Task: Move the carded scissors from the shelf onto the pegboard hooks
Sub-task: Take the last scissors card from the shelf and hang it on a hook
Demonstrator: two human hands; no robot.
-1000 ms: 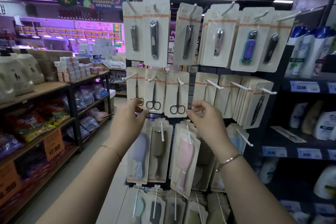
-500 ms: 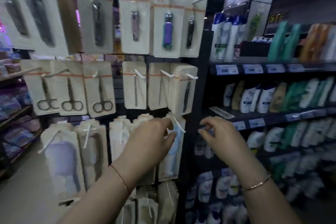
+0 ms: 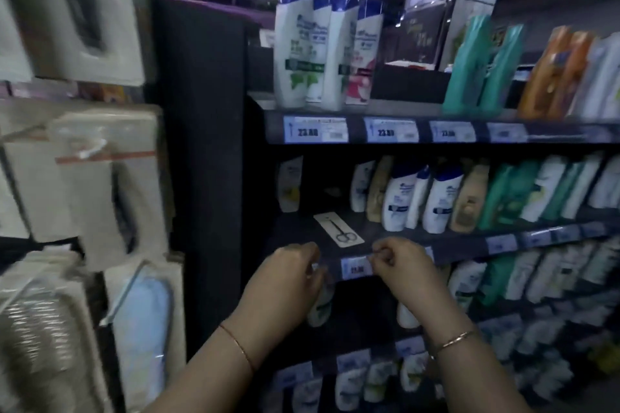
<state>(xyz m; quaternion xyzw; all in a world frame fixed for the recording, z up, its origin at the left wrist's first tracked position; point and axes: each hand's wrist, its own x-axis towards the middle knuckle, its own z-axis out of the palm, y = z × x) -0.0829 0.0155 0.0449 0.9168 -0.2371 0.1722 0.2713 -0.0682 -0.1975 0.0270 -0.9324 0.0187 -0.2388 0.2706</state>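
The carded scissors (image 3: pixel 339 230) are thin dark metal on a flat white card that looks like stiff paper. The shelf (image 3: pixel 396 240) under it is dark and matt. Its price tags (image 3: pixel 356 267) are pale paper slips behind a clear strip with a slight shine. The shampoo bottles (image 3: pixel 401 199) are smooth plastic — white, tan and green, some a bit glossy. On the left, the hanging packs (image 3: pixel 110 184) are pale card with clear, shiny plastic over them, and the white hooks (image 3: pixel 90 148) look smooth. Each wrist wears a thin bracelet (image 3: pixel 456 340) — shiny, gold-coloured metal.
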